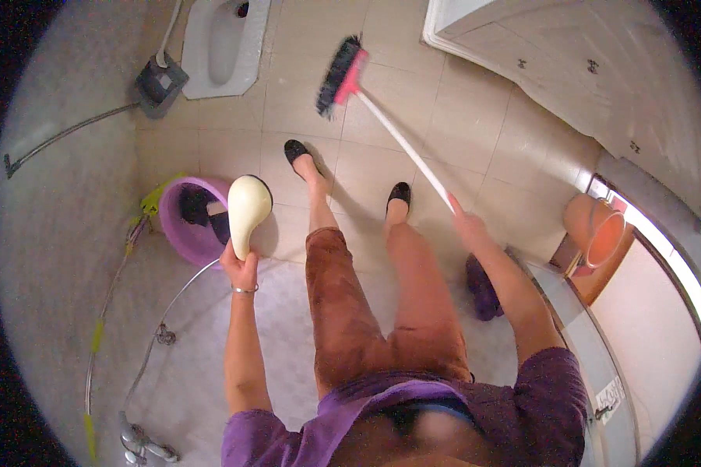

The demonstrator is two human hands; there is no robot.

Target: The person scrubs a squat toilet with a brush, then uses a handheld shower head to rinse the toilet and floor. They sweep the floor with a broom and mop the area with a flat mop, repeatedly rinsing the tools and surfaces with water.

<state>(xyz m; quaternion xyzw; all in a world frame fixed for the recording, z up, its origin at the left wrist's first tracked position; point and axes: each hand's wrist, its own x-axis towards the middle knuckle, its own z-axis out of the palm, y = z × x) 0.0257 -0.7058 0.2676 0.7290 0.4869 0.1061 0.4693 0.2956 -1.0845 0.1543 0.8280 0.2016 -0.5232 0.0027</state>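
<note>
My left hand (239, 264) grips the neck of a cream-coloured hand shower head (249, 204), whose spray face is turned away from me. From it a hose (178, 296) runs down to a wall tap (143, 441). My right hand (468, 225) is wrapped around the white handle (406, 146) of a floor brush. Black bristles (337, 73) on its pink head (351, 76) rest at the tiled floor (304, 111) in front of my feet. I cannot tell from this view whether water is flowing.
A lilac plastic tub (172, 216) with dark items stands left of my feet. Beyond are a squat toilet (222, 52) and a toilet brush holder (160, 84). White cabinets (555, 52) line the right side. An orange bucket (584, 222) is near the glass screen (584, 327).
</note>
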